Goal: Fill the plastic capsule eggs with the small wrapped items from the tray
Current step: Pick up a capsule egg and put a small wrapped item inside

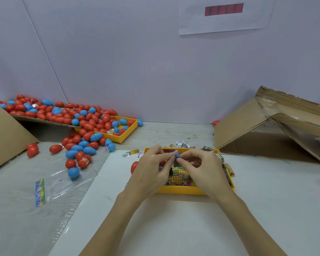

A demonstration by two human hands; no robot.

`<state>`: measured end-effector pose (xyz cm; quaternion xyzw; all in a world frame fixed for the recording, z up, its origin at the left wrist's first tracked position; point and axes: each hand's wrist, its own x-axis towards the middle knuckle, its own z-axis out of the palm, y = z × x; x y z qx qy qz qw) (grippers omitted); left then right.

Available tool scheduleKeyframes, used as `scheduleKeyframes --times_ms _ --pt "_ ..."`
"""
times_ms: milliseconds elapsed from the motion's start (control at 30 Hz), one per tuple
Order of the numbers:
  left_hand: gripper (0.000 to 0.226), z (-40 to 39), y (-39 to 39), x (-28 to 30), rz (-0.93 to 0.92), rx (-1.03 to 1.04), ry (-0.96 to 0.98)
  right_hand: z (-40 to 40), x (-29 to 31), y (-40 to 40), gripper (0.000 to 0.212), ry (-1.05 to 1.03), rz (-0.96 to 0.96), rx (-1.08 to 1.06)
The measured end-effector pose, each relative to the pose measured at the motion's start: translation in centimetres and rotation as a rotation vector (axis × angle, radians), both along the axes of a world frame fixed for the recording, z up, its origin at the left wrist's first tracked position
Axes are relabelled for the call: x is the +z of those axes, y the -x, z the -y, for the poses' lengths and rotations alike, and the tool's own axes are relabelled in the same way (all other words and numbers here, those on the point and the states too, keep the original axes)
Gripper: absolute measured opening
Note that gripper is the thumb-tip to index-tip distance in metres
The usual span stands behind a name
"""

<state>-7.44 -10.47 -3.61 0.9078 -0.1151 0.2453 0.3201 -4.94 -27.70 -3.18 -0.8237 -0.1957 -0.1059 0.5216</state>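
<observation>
Both hands over near tray (179, 190): left hand (151, 170) and right hand (201, 169) pinching small blue wrapped item (177, 155) between fingertips. Step looks like readying item; next needs open egg from left pile (85, 126).

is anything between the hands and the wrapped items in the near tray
Nothing visible. The left hand and right hand hover right over the near yellow tray, already pinching a small blue wrapped item between them.
</observation>
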Motion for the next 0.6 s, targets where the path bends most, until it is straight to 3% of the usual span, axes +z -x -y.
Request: scheduleKeyframes --times_ms 267,400,533,600 --pt "0.026 0.29 0.07 0.03 0.011 0.02 -0.034 -0.24 -0.11 0.08 0.017 0.143 0.129 -0.156" --pt "0.024 0.25 -0.02 0.25 -0.015 0.062 0.043 0.22 0.48 0.14 0.048 0.151 0.101 -0.172" --pt "0.021 0.35 -0.01 0.38 -0.043 0.058 0.101 0.38 0.56 0.18 0.002 0.18 0.092 -0.2" --pt "0.018 0.28 -0.02 0.38 -0.059 0.055 0.142 0.49 0.14 0.02 0.013 0.166 0.045 -0.199"
